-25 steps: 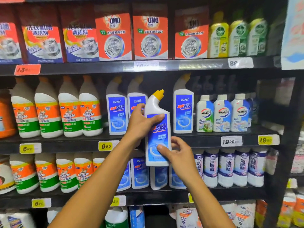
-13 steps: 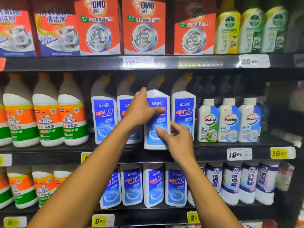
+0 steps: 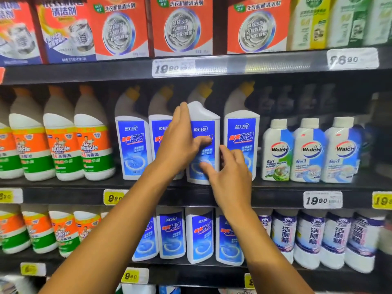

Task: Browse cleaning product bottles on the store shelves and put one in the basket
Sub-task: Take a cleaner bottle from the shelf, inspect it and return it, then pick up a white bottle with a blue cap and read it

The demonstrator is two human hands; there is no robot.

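Note:
A white toilet-cleaner bottle [image 3: 204, 117] with a blue label and a yellow cap stands on the middle shelf [image 3: 275, 195], in a row of identical bottles [image 3: 132, 145]. My left hand [image 3: 180, 145] grips its left side, fingers stretched up along the shoulder and thumb curled across the label. My right hand [image 3: 230, 177] holds its lower right part, thumb on the label front and fingers reaching into the gap beside the neighbouring bottle [image 3: 241, 136]. No basket is in view.
Orange-and-green Mr Muscle bottles [image 3: 61, 145] stand to the left and Walch cleaners [image 3: 309, 151] to the right. Orange pouches [image 3: 182, 26] fill the top shelf. More blue-label bottles [image 3: 200, 236] and purple-label ones [image 3: 314, 236] stand on the shelf below.
The bottle went from being held out in front of the shelf, back into its row on the middle shelf. Both hands stayed on it, and the view moved closer.

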